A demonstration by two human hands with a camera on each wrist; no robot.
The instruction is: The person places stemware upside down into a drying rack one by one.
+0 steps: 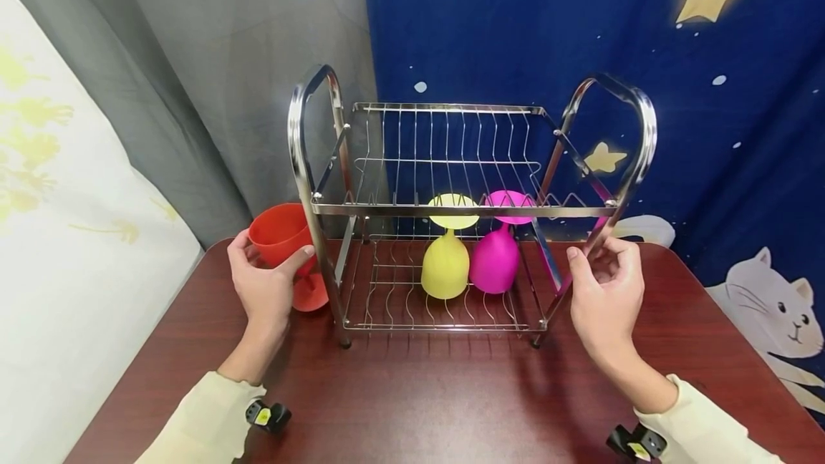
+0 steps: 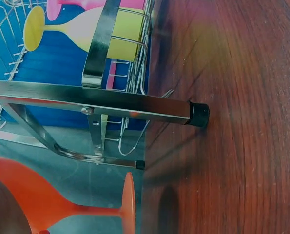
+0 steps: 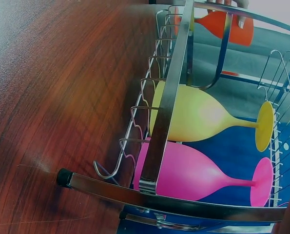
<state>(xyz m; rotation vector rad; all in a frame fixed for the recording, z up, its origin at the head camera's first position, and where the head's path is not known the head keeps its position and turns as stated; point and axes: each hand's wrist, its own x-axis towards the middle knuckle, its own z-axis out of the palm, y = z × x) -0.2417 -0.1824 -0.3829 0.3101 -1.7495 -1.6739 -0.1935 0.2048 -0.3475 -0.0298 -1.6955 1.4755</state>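
Note:
In the head view my left hand [image 1: 263, 281] grips the bowl of a red plastic goblet [image 1: 280, 235], upright outside the left end of a metal dish rack [image 1: 438, 210]. The red goblet [image 2: 37, 195] shows its stem and foot in the left wrist view, clear of the rack's leg. My right hand [image 1: 609, 299] holds the right side post of the rack between thumb and curled fingers. On the lower tier a yellow goblet [image 1: 446, 267] and a magenta goblet [image 1: 495, 263] stand upside down, side by side, feet up.
The rack stands on a dark red wooden table [image 1: 445, 392], its upper wire tier [image 1: 451, 142] above the goblets. Behind hang a grey curtain [image 1: 258, 56] and a blue curtain [image 1: 515, 34] with stars. A white patterned cloth [image 1: 77, 235] hangs at the left.

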